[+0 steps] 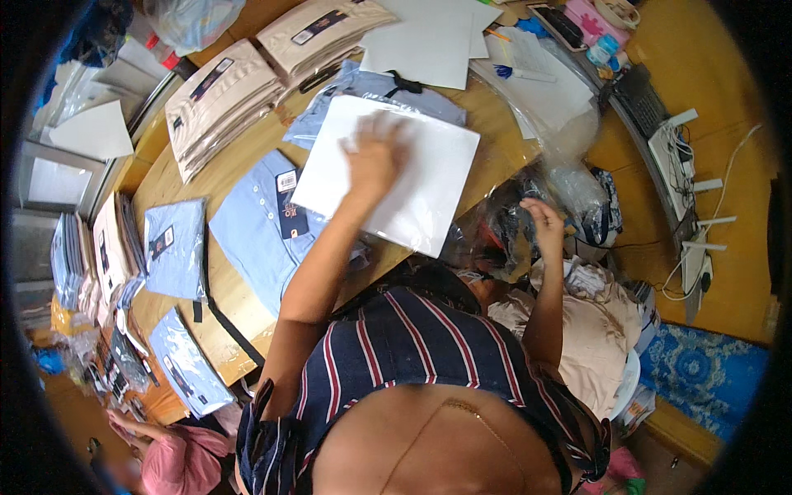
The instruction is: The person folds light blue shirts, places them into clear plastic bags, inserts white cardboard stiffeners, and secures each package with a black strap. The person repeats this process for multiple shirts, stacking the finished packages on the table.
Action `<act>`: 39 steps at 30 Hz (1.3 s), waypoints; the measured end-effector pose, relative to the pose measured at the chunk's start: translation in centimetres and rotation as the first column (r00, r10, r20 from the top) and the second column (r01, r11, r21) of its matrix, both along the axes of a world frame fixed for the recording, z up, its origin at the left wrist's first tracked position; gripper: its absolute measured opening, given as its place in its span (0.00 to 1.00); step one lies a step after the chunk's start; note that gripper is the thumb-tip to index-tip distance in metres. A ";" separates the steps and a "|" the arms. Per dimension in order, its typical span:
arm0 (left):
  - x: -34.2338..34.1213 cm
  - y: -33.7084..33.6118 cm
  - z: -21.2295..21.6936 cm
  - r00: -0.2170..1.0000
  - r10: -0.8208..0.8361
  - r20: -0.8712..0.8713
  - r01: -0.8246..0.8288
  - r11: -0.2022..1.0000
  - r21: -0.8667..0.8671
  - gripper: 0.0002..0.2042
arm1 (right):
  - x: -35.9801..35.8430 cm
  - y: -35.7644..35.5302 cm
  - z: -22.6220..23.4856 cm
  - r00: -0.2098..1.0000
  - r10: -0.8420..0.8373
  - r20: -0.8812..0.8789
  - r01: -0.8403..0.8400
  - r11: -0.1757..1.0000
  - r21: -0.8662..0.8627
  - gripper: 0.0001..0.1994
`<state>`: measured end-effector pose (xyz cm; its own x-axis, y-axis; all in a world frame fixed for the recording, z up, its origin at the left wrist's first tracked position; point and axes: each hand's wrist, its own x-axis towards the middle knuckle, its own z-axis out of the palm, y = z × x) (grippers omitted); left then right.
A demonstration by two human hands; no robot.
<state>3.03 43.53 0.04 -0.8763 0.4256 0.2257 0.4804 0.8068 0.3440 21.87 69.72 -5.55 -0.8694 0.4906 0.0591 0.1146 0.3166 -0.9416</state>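
Head view: the left hand [375,157] lies over a glossy white sheet [417,198], its blurred fingers looking spread and clasping nothing, though how firmly they press cannot be told; the right hand [546,227] is raised well apart from it, fingers loosely curled near crumpled clear plastic [573,177], and whether they pinch any film is unclear. Set askew on the wooden table [505,136], the sheet overlaps a blue-grey garment [433,102] at its far side and a folded light blue shirt [247,219] at its left. Its shine suggests a clear film facing, so it is probably light, fairly stiff and slippery, best held by its right edge or near corner. No writing shows on it. The shirt bears a navy tag [290,216] with pale lettering and a white sticker [286,181]; farther out, stacked beige garments [223,111] carry dark labels [213,76], their print too small to read.
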 end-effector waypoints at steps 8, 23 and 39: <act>-6.0 -8.1 -2.5 0.906 0.391 0.165 -0.403 0.914 0.047 0.35 | -1.7 -8.1 -1.4 0.979 0.174 0.110 -0.051 0.721 -0.691 0.14; -2.9 -11.7 0.5 0.894 0.005 0.448 -0.362 0.597 0.716 0.11 | -2.7 -10.8 3.4 0.958 0.272 -0.093 -0.249 0.626 -0.739 0.23; 18.7 -27.9 -0.6 0.389 0.826 0.407 -0.797 0.080 0.599 0.07 | -18.3 1.5 8.6 0.893 -0.404 -0.199 0.400 0.510 0.761 0.32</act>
<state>21.74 15.65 -0.61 -0.5755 -0.8161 0.0536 -0.2970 0.2696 0.9160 3.53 71.22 3.02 -0.5922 0.5566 0.5827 0.4230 0.8302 -0.3631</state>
